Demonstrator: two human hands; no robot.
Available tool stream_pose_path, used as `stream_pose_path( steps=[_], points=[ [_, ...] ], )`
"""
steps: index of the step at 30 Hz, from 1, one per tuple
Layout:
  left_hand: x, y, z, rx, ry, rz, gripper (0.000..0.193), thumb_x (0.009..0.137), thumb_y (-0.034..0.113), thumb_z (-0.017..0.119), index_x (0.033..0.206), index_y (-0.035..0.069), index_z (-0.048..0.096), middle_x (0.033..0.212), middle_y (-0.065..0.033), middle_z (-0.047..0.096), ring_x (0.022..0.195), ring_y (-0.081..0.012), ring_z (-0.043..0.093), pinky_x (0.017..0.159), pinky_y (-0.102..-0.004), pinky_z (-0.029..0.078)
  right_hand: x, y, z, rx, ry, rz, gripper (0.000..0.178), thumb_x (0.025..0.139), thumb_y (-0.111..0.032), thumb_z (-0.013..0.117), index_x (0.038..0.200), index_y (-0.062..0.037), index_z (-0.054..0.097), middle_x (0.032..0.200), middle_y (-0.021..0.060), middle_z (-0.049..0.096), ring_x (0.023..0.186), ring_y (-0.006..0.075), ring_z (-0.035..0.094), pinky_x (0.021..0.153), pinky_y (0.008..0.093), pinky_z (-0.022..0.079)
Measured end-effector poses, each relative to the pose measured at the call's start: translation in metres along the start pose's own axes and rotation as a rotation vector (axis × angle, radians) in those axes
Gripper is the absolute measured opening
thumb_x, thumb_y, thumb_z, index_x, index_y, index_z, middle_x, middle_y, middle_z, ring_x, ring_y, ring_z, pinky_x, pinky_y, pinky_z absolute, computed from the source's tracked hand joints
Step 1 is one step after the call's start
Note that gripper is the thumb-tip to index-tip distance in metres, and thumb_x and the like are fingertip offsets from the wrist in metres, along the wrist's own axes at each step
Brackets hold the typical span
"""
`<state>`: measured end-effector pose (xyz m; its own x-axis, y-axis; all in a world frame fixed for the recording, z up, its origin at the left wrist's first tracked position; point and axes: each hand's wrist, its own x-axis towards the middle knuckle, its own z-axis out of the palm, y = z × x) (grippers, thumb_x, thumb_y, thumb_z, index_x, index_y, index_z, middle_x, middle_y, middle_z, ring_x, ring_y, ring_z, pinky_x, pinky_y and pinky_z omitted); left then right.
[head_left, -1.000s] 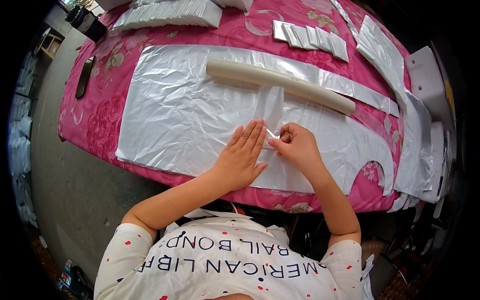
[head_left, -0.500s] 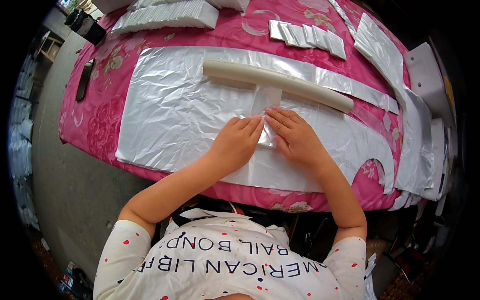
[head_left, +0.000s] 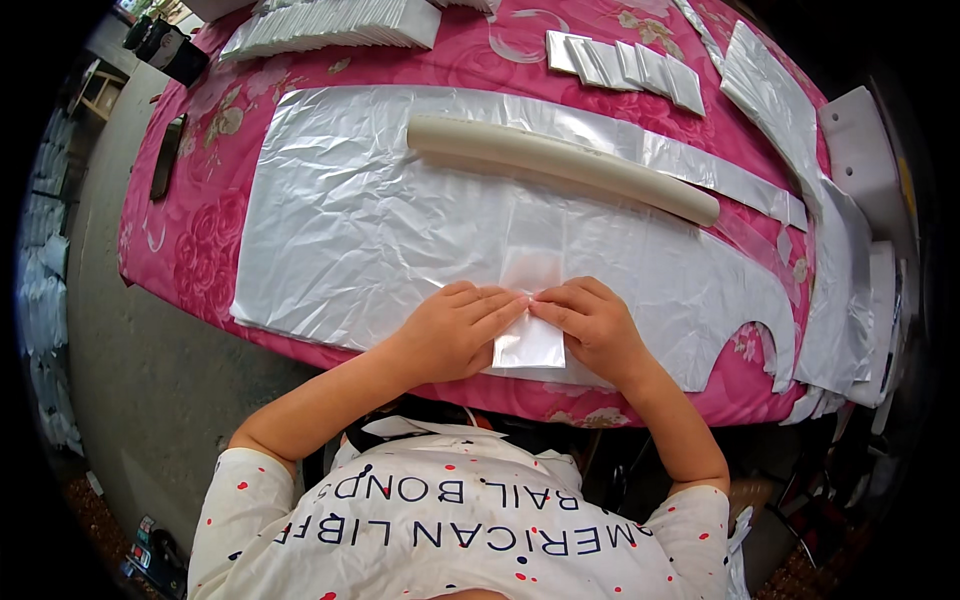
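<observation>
A narrow, folded strip of clear-white plastic film (head_left: 531, 349) lies over a broad stack of silvery plastic sheets (head_left: 335, 215). My left hand (head_left: 455, 328) and my right hand (head_left: 597, 325) meet on this strip, thumbs and fingertips pinching its middle. The strip's folded end points toward me, below the fingertips, while its thinner far part runs up toward the tube. Across the sheets, beyond both hands, rests a long beige tube (head_left: 560, 170), touched by neither hand.
Small folded plastic packets (head_left: 627, 70) lie in an overlapping row on the pink floral tablecloth (head_left: 205, 245). A large pile of folded film (head_left: 335, 28) sits at the far left, near a phone (head_left: 168, 157) and a dark jar (head_left: 166, 50). White boxes (head_left: 868, 150) stand right.
Both hands have slid toward me along the plastic strip, from near the tube to the near part of the sheets. The fingers, flatter before, now pinch it. The tube has stayed put.
</observation>
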<state>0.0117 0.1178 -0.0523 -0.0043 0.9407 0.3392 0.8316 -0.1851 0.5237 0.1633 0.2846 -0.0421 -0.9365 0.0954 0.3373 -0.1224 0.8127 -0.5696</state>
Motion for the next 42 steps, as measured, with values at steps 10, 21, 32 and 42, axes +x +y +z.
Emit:
stream_pose_path(
  steps=[10,21,32,42],
  points=[
    [0.038,-0.006,-0.006,-0.329,0.05,-0.66,0.059,0.08,0.01,0.062,0.131,-0.006,0.036,0.073,-0.0123,0.066,0.063,-0.0255,0.062,0.059,-0.033,0.047,0.035,0.003,-0.013,0.326,-0.088,0.866,0.028,0.085,-0.023,0.059,0.072,0.0007,0.064,0.06,0.0104,0.061,0.052,0.0155,0.059,0.051,0.028,0.044],
    [0.051,-0.008,-0.019,-0.443,0.017,-0.804,0.067,0.079,0.007,0.064,0.134,-0.007,0.03,0.088,-0.013,0.062,0.07,-0.0164,0.061,0.065,-0.0257,0.048,0.056,0.019,-0.023,0.486,-0.295,1.071,0.036,0.088,-0.029,0.059,0.066,-0.0007,0.06,0.059,0.004,0.058,0.051,0.0101,0.059,0.043,0.0232,0.041],
    [0.051,0.001,0.029,0.284,-0.08,-0.24,0.083,0.076,0.04,0.063,0.135,-0.006,0.028,0.14,-0.0223,0.029,0.133,-0.0334,0.025,0.108,-0.0439,0.02,0.056,0.024,-0.019,0.517,-0.27,1.101,0.033,0.086,-0.024,0.057,0.064,0.0007,0.061,0.059,0.0066,0.059,0.052,0.0138,0.061,0.044,0.0253,0.044],
    [0.048,-0.003,0.039,0.232,-0.096,-0.296,0.103,0.072,0.058,0.058,0.137,-0.01,0.017,0.145,-0.0268,0.015,0.138,-0.037,0.009,0.111,-0.0453,0.007,0.042,0.0,-0.022,0.129,-0.213,0.84,0.021,0.071,-0.017,0.07,0.075,0.0017,0.062,0.065,0.0104,0.062,0.06,0.0203,0.062,0.054,0.0309,0.047]
  ],
)
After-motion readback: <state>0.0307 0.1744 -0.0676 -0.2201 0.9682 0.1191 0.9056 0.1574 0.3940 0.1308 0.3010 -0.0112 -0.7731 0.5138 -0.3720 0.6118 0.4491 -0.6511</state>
